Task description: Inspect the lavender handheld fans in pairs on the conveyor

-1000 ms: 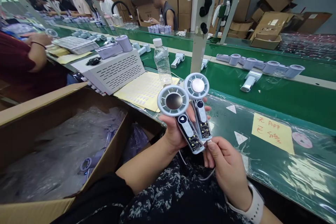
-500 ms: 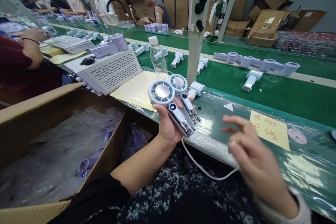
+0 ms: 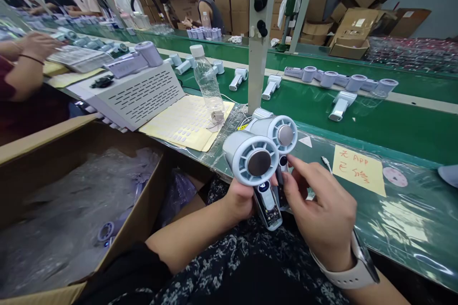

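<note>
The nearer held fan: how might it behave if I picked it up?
The nearer held fan is probably stiff, given its smooth moulded shell. Its bulky head above a slim handle suggests top-heaviness. The glossy handle might feel slippery.

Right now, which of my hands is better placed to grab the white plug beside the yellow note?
Probably your right hand: it is nearer the white plug, though busy at the rear fan. Your left hand is farther away, holding the front fan.

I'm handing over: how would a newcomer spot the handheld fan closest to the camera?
Find the green workbench, then the person's left hand by its near edge. That hand holds the pale-blue handheld fan: the lower, nearer one, partly covering the similar fan at the right hand.
</note>
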`<state>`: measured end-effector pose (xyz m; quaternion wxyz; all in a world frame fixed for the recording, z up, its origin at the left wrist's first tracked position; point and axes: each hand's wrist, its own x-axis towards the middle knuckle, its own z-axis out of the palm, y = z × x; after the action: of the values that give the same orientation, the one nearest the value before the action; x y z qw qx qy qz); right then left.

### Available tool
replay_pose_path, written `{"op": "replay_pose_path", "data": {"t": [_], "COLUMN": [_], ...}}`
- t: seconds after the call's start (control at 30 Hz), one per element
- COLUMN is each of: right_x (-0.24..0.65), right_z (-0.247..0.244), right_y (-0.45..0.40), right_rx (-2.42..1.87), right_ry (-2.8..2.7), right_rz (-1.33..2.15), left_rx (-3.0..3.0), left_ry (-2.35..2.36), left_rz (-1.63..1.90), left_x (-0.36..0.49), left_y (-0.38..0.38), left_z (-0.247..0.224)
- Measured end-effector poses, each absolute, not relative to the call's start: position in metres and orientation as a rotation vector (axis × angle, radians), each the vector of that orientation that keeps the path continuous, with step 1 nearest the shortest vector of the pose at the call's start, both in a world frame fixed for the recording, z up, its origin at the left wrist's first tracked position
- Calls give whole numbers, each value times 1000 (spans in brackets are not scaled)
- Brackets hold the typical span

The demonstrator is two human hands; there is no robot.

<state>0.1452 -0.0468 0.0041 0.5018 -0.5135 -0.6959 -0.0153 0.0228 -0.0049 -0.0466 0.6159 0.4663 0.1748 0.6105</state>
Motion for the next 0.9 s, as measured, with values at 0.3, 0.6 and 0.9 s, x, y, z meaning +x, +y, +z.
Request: {"op": "replay_pose_path", "data": {"t": [0.3,0.6,0.9], "right_x": [147,150,162], "right_z": [-3,-3,-5], "right_y": [-52,-50,-41], "right_rx": [-1256,-1314,-1326], "right_ry": [-1669,-1588,-1851], "right_rz": [-183,15,-352], "left_rx": [1086,984,1052], "left_ry": [444,538,559], "left_rz": [1416,1301,1286], "left_x": [23,20,20], "left_y": [-11,-15,-17], "left_z": [-53,-62,-64]}}
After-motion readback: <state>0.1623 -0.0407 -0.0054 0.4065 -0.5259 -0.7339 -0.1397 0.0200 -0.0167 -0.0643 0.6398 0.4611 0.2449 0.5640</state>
